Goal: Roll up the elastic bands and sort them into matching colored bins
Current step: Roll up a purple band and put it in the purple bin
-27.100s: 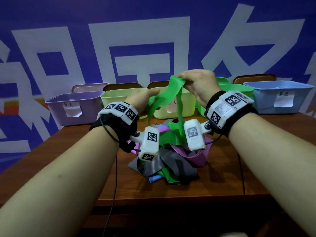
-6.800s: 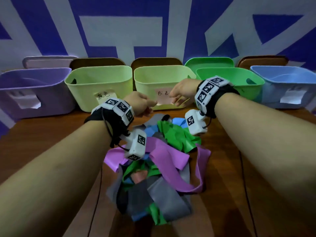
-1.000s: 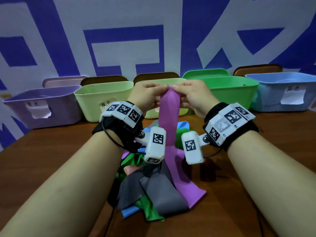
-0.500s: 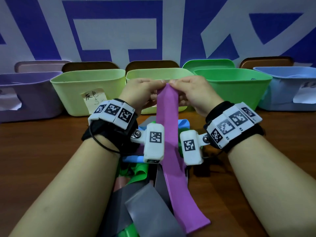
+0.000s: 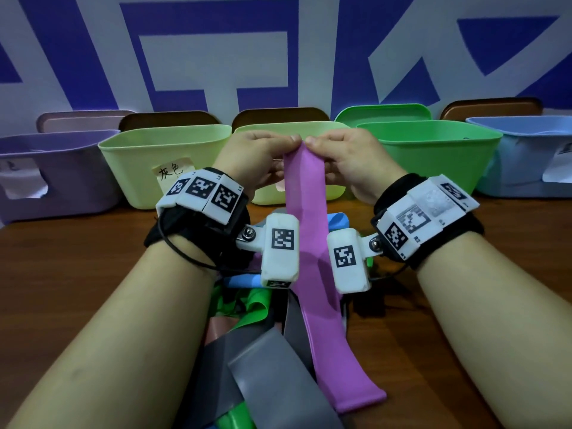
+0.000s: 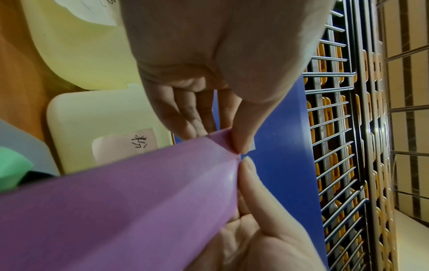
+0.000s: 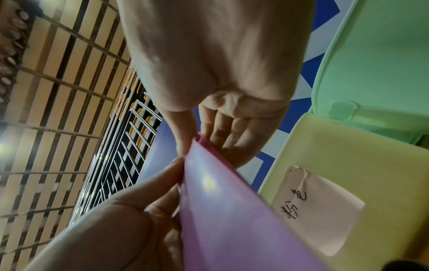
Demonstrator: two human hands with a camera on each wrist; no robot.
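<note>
A purple elastic band (image 5: 309, 243) hangs from both hands down to the table, and its lower end lies on the wood near me. My left hand (image 5: 288, 144) pinches the band's top left corner (image 6: 232, 143) between thumb and fingers. My right hand (image 5: 312, 144) pinches the top right corner (image 7: 197, 144) next to it, the two thumbs almost touching. Under my wrists lies a pile of bands (image 5: 263, 351) in grey, green and blue. The purple bin (image 5: 62, 168) stands at the far left of the row.
Bins line the table's back edge: a yellow-green bin (image 5: 148, 156) with a handwritten label, a second yellow-green bin (image 7: 348, 165) behind my hands, a green bin (image 5: 433, 156) and a blue bin (image 5: 532, 156). Bare wooden table (image 5: 77, 258) lies left and right of the pile.
Both hands still pinch the purple band's top end and have drawn a little closer together. The band hangs straighter, with its lower end nearer me.
</note>
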